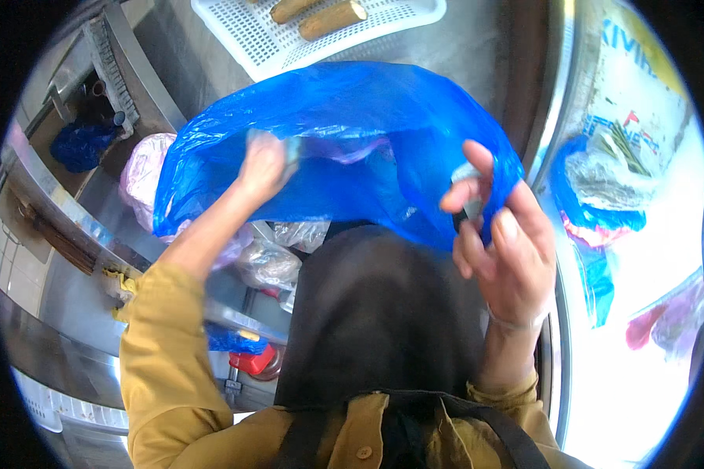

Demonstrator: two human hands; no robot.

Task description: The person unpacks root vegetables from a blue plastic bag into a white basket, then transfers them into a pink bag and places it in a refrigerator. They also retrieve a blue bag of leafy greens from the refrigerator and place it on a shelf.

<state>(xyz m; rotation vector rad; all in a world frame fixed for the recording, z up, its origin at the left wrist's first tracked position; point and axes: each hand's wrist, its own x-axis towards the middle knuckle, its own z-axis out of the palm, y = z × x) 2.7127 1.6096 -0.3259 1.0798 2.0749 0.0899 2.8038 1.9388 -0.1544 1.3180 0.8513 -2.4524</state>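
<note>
A large blue plastic bag [352, 97] spreads before me with its mouth open towards me. My right hand [510, 252] grips the bag's right rim between fingers and thumb. A small object with a dark part and a pale part [472, 208] shows among these fingers, partly hidden; its kind is unclear. My left hand [264, 164] is over the bag's mouth, blurred by motion. Something greyish [293, 155] blurs at its fingertips, and I cannot tell whether it is held. Pinkish plastic [352, 152] shows inside the bag.
Beyond the bag, a white perforated plastic basket [258, 50] holds brown root-like pieces [333, 20] on a metal surface. A pink plastic bag [146, 167] and clear plastic bags [270, 264] lie at left. A red object [252, 359] sits lower left. Bagged goods [610, 176] stand at right.
</note>
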